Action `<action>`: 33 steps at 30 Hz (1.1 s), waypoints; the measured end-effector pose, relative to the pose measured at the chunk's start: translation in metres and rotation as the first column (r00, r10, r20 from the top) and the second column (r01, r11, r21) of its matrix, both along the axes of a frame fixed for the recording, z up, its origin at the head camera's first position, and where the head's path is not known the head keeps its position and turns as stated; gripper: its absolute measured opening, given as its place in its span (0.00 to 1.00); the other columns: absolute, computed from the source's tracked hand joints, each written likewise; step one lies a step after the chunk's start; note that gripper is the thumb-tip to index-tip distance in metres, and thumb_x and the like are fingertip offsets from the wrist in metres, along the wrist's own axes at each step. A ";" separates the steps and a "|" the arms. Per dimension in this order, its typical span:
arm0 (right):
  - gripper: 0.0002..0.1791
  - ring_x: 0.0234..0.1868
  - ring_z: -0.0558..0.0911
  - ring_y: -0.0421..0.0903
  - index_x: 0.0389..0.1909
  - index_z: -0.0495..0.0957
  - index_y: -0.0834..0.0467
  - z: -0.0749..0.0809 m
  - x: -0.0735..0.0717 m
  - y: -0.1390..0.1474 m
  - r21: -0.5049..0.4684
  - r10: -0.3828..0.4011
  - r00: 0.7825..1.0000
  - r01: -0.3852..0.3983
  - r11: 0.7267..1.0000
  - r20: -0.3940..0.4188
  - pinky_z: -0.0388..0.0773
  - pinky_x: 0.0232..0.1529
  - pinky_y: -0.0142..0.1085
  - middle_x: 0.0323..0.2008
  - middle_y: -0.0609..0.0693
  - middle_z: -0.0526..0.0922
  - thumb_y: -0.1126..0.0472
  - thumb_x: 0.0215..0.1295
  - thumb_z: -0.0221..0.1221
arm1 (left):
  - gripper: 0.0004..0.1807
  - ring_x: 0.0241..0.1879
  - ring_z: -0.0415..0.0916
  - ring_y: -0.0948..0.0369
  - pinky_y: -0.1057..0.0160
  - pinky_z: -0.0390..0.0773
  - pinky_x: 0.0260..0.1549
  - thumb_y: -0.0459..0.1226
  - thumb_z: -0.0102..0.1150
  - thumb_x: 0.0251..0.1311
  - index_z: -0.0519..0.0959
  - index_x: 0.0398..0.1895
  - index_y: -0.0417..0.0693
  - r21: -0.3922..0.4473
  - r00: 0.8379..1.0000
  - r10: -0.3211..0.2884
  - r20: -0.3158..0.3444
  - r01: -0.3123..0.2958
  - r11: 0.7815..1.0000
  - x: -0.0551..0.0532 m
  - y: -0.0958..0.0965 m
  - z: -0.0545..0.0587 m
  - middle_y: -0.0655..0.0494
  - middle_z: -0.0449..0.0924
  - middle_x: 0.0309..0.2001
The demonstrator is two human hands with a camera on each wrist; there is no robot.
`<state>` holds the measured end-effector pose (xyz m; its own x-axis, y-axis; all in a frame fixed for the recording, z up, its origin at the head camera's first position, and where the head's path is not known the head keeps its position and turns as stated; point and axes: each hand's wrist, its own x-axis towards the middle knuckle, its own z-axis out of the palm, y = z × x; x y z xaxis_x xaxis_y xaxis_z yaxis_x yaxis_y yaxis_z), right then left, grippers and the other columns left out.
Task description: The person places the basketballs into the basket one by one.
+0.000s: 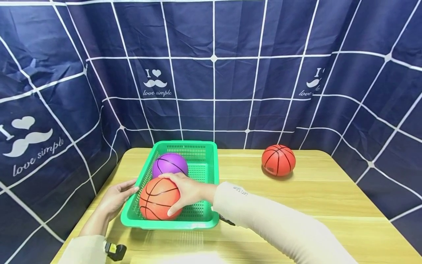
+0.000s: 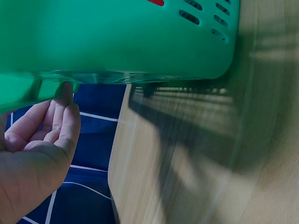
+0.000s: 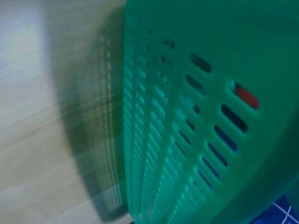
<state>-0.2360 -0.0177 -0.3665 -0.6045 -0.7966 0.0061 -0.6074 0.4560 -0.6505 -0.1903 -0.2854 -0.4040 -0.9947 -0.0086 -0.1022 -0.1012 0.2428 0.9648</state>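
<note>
A green plastic basket (image 1: pixel 215 165) with slotted walls stands on the left part of the table. Inside it, at the near end, is an orange toy basketball (image 1: pixel 157 203). My right hand (image 1: pixel 189 190) grips this ball from its right side, fingers over the top and thumb on the near face. Behind it a purple ball (image 1: pixel 169 163) lies in the same basket, partly covered by the hand and the orange ball. With my left hand (image 1: pixel 113 198) I hold the basket's left rim; the left wrist view shows the fingers (image 2: pixel 65 116) beneath that rim.
A red toy basketball (image 1: pixel 278 160) sits at the back right of the wooden table (image 1: pixel 250 168). Dark blue curtains (image 1: pixel 230 80) with white lines hang behind the table and on both sides. A black wrist device (image 1: pixel 115 252) is strapped at the left cuff.
</note>
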 end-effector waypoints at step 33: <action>0.57 0.65 0.64 0.56 0.72 0.53 0.50 0.025 -0.011 0.032 -0.083 -0.002 0.997 0.008 0.996 0.078 0.73 0.56 0.41 0.67 0.57 0.60 0.55 0.42 0.77 | 0.32 0.58 0.66 0.63 0.76 0.67 0.53 0.39 0.54 0.68 0.58 0.69 0.31 -0.021 1.000 -0.012 -0.022 0.012 1.000 0.001 0.000 -0.002 0.34 0.61 0.66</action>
<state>-0.2475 0.0141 -0.3410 -0.6096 -0.7923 0.0254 -0.5516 0.4010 -0.7314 -0.1893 -0.2858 -0.4063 -0.9968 0.0014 -0.0804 -0.0772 0.2641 0.9614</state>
